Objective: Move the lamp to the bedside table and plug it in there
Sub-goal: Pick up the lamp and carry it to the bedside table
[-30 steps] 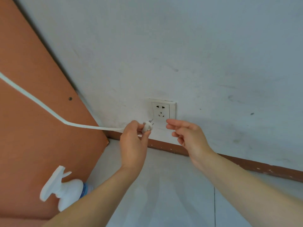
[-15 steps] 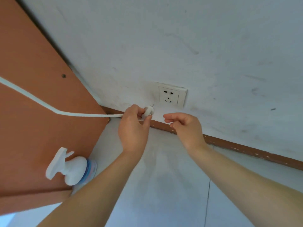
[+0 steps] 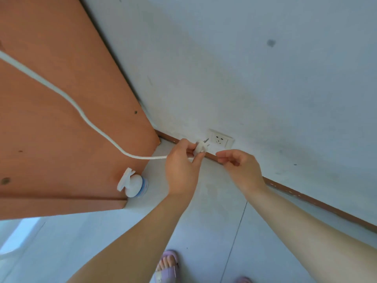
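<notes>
My left hand (image 3: 182, 168) pinches a white plug (image 3: 201, 147) with its metal prongs pointing up at a white wall socket (image 3: 220, 138) set low in the wall. The prongs are a short way left of the socket and do not touch it. A white cord (image 3: 81, 111) runs from the plug leftward and up across the side of an orange-brown cabinet (image 3: 51, 99) and out of the picture. My right hand (image 3: 239, 168) hovers just right of the plug with its fingers loosely curled and nothing in it. The lamp itself is out of sight.
A white spray bottle (image 3: 132, 183) stands on the pale floor (image 3: 204, 231) against the cabinet's side. A brown skirting strip (image 3: 306, 198) runs along the foot of the white wall. My foot in a lilac slipper (image 3: 167, 266) shows at the bottom edge.
The view has pulled back and swung, so the floor and my feet now show. The plug stays in my left hand near the socket, and more cord has come into sight.
</notes>
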Demonstrator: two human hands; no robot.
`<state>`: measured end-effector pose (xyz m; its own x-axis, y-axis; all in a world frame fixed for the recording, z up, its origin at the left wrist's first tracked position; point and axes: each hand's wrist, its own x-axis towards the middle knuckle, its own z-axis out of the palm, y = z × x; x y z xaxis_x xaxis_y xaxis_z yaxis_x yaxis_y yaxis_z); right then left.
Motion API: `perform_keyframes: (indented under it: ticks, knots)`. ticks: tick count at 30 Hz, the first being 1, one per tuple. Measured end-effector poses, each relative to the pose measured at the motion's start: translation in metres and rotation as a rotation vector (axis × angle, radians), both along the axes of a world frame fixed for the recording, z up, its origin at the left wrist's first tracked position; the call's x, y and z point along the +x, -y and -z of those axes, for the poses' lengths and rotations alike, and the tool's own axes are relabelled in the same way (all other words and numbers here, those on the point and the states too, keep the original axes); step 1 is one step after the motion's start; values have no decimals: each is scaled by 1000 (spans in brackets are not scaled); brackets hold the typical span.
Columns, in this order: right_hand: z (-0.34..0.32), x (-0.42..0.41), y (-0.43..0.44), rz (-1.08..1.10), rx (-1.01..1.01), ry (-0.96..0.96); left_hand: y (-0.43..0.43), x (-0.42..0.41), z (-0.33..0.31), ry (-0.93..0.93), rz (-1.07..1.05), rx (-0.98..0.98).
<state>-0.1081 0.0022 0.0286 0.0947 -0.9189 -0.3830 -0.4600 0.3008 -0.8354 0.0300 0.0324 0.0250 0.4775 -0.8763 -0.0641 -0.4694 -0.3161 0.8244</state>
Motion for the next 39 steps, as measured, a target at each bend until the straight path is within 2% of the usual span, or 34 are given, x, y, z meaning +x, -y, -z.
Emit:
perform_keyframes:
  ticks: [7,15,19,25,30,35,39]
  knots:
    - [-104,-12,-26,-17,44,30,-26,-10,-112,-143,3,3]
    - [-226,-8,-49,-94,63,60,-53,-4,-235,-93,39,-4]
    - [-282,-6,-57,-140,-4,52,-61,-6,-298,-97,78,-31]
    - [-335,-4,-58,-229,-31,6,-61,-10,-367,-128,96,-118]
    - [-381,-11,-56,-197,-109,35,-63,-7,-419,-139,110,-203]
    - [-421,0,-51,-216,-170,77,-62,9,-455,-163,81,-292]
    - [-444,21,-49,-247,-233,41,-63,27,-479,-185,71,-315]
